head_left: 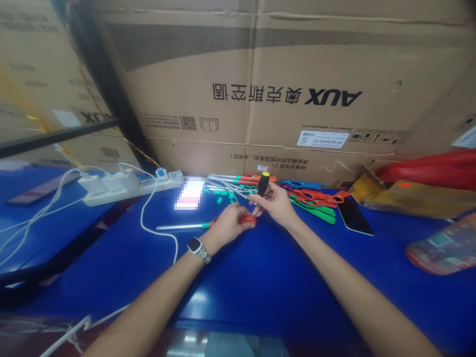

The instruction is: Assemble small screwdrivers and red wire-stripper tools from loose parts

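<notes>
My left hand [227, 225], with a watch [197, 247] on the wrist, is closed round a red-handled tool [246, 218] whose long metal shaft [178, 227] points left across the blue table [260, 277]. My right hand [273, 202] grips a screwdriver with a black handle and yellow cap [264, 182], held upright and slightly tilted. Both hands meet near the middle of the table, fingertips almost touching.
Behind the hands lie several metal rods with teal tips [223, 188], plus red, green and blue plastic pieces [314, 198]. A dark phone [354, 216] lies at right, a lit phone [189, 194] at left. A white power strip [122, 187] with chargers and cables sits left. Cardboard boxes [282, 94] wall the back.
</notes>
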Motion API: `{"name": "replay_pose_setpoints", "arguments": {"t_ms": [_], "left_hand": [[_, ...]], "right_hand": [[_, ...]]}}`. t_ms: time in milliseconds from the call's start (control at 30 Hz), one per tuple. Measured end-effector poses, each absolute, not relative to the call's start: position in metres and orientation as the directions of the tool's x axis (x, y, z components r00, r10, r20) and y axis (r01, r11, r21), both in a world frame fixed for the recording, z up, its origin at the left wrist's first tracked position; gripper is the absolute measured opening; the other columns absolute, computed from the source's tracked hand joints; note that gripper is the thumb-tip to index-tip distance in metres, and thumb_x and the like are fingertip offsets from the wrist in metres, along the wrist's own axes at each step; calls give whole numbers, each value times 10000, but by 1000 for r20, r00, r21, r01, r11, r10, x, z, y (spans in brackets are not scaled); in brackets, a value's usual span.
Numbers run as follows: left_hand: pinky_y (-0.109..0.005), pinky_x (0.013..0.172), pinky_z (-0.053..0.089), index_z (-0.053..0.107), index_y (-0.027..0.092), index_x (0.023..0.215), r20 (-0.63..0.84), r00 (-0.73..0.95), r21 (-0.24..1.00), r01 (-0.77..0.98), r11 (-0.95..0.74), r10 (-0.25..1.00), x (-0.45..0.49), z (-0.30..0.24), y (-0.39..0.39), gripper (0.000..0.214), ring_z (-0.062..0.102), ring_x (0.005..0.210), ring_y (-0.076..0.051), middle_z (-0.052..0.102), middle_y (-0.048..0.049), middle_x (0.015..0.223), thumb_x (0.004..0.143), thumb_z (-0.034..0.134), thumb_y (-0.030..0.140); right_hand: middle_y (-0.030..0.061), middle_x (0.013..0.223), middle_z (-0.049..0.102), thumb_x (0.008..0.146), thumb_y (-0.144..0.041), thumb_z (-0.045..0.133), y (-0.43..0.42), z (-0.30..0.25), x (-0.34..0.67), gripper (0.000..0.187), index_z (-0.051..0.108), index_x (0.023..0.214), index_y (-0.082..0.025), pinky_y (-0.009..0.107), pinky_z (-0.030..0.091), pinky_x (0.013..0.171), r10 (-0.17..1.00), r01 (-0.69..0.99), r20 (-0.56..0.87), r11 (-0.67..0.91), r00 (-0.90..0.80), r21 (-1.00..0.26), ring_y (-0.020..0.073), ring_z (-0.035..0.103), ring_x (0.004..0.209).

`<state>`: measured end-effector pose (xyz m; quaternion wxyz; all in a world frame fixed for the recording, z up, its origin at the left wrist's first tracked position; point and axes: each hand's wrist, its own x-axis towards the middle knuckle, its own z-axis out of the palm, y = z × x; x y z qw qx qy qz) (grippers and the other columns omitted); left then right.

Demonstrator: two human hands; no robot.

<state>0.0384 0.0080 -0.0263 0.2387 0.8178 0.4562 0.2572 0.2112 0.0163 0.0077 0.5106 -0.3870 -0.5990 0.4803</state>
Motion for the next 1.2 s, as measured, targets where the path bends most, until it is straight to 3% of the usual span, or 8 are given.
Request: {"name": "replay_pose_setpoints", "arguments": {"t_ms": [200, 300, 400, 533, 767, 900, 1033, 1200], "left_hand": [[-338, 766, 485, 732, 183, 953, 212, 458, 625, 616, -480, 863, 37, -25, 7, 229, 599, 828, -216, 625, -62, 902, 806, 729, 359], [-336, 773, 493, 733, 183, 935, 206, 455, 632, 614, -472, 866, 39, -23, 6, 204, 597, 833, -213, 627, -62, 899, 794, 741, 330], [-337, 784, 493, 731, 181, 926, 192, 453, 629, 624, -463, 871, 39, -22, 5, 202, 599, 828, -210, 637, -61, 900, 787, 749, 327], [-333, 798, 483, 727, 184, 925, 195, 462, 619, 627, -474, 865, 39, -25, 7, 206, 607, 841, -216, 643, -59, 917, 796, 744, 344], [-333, 779, 467, 734, 188, 958, 200, 474, 612, 623, -487, 857, 38, -26, 8, 223, 601, 843, -222, 626, -59, 900, 811, 730, 356], [-332, 775, 472, 740, 191, 939, 205, 478, 609, 621, -494, 854, 38, -25, 7, 215, 594, 808, -209, 621, -50, 877, 796, 744, 352], [-336, 790, 484, 740, 196, 960, 200, 465, 617, 624, -480, 862, 38, -26, 7, 228, 605, 835, -215, 628, -59, 917, 795, 746, 353], [-347, 812, 487, 738, 194, 962, 196, 456, 630, 620, -468, 868, 38, -24, 5, 212, 601, 870, -222, 631, -66, 938, 800, 739, 331]], "right_hand": [[-35, 704, 641, 755, -575, 717, 12, 4, 212, 453, 542, 989, -230, 290, 553, 504, 937, 10, 249, 259, -245, -966, 141, 635, 511], [5, 768, 664, 824, -589, 635, 12, 7, 221, 428, 622, 958, -182, 282, 547, 579, 902, 41, 256, 287, -349, -957, 115, 619, 566], [0, 666, 654, 755, -560, 723, 16, 9, 223, 411, 634, 828, -166, 275, 517, 541, 911, 79, 252, 292, -328, -953, 122, 603, 540], [-23, 563, 620, 643, -536, 815, 18, 6, 211, 460, 492, 672, -210, 265, 468, 433, 937, 42, 269, 285, -222, -958, 148, 604, 470], [-74, 579, 584, 674, -525, 804, 11, -2, 203, 474, 478, 867, -240, 279, 493, 386, 957, 23, 279, 281, -85, -959, 162, 606, 410], [-48, 674, 608, 781, -607, 670, 10, 1, 216, 475, 549, 1003, -204, 258, 517, 469, 940, -17, 260, 263, -222, -965, 119, 613, 461], [-4, 751, 642, 799, -572, 672, 12, 6, 222, 417, 614, 901, -172, 260, 530, 530, 918, 5, 239, 253, -318, -967, 111, 626, 530], [-26, 664, 628, 723, -505, 775, 12, 5, 213, 374, 564, 785, -202, 280, 501, 471, 932, 41, 301, 315, -203, -948, 124, 577, 461]]}}
